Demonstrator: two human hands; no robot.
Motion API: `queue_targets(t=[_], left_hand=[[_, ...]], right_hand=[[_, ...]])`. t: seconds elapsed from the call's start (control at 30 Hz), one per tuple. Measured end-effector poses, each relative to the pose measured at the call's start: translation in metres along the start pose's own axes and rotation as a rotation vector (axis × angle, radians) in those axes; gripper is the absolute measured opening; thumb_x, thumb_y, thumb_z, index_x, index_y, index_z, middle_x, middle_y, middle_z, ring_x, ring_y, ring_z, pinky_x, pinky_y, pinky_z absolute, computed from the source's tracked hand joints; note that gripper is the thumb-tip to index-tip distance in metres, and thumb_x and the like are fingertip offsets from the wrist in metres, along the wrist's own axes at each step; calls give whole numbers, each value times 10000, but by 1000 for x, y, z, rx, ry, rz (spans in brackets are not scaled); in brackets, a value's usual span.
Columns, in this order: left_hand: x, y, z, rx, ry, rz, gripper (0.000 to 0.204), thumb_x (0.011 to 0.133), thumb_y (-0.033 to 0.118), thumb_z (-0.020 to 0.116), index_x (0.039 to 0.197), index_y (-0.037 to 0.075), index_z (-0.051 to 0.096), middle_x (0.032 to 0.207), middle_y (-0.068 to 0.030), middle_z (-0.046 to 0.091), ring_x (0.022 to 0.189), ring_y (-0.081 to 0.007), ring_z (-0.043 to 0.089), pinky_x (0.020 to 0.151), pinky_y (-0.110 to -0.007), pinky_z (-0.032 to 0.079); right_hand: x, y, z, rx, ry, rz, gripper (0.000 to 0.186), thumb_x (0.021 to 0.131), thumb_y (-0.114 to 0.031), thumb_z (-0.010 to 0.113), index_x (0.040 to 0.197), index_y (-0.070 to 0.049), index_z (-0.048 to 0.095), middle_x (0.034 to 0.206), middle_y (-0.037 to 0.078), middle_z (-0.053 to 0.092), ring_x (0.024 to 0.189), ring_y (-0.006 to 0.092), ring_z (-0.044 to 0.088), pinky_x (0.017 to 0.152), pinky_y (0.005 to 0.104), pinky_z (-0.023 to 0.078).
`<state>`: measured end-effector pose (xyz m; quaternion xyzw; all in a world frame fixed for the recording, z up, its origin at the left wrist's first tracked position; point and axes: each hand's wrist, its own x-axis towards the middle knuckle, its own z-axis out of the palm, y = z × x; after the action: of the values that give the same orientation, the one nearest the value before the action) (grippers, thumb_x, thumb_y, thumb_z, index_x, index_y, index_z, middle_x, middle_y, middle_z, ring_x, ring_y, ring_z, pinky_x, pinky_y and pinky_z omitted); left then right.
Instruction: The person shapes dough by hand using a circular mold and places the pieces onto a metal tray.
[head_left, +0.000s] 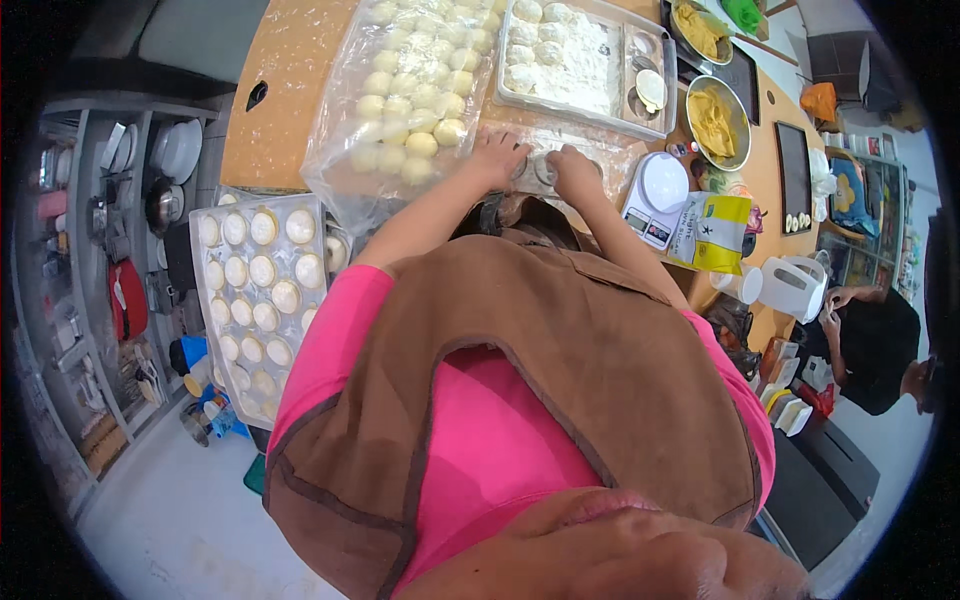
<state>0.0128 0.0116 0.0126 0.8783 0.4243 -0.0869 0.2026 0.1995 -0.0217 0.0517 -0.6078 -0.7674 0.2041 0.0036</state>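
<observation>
My left hand (pixel 499 160) lies at the near edge of the floured work surface (pixel 590 143), its fingers stretched out and apart. Close to its fingertips is a small round, greyish thing (pixel 519 168), too small to make out. Just to the right, my right hand (pixel 574 174) has its fingers curled down around another small round rim-like thing (pixel 545 168), largely hidden by the fingers. Beyond my left hand, rows of pale dough balls (pixel 421 144) lie under a clear plastic sheet (pixel 335 165). Behind both hands stands a tray (pixel 641 128) with floured dough pieces (pixel 549 54).
Right of my hands are a white kitchen scale (pixel 657 200), a yellow bag (pixel 716 232) and a metal bowl (pixel 742 150) of yellow filling. At left stands a tray of flat round dough pieces (pixel 263 228). A person in black (pixel 875 350) works at the far right.
</observation>
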Motion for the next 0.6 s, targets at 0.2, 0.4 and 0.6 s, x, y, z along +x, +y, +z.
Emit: queue_targets(t=[0.2, 0.4, 0.6], left_hand=[[-3, -1, 1, 5, 45, 25, 876, 639, 306, 806, 1398, 190, 384, 1432, -165, 352, 1344, -340, 313, 1096, -581, 208], [-2, 0, 1, -3, 29, 13, 842, 653, 361, 784, 1385, 188, 407, 1430, -158, 348, 1335, -328, 326, 1093, -588, 200], [-3, 5, -8, -20, -17, 4, 908, 605, 368, 830, 1387, 195, 401, 1411, -130, 380, 1349, -312, 313, 1105, -598, 173]], right_hand=[[2, 0, 7, -26, 41, 3, 225, 766, -23, 537, 943, -93, 658, 934, 180, 591, 900, 367, 611, 762, 453, 495], [2, 1, 11, 16, 72, -20, 190, 743, 0, 548, 897, -59, 642, 901, 199, 578, 873, 377, 601, 741, 459, 492], [-3, 1, 11, 13, 109, -3, 219, 740, 12, 548, 912, -71, 655, 899, 182, 577, 851, 386, 601, 726, 469, 487]])
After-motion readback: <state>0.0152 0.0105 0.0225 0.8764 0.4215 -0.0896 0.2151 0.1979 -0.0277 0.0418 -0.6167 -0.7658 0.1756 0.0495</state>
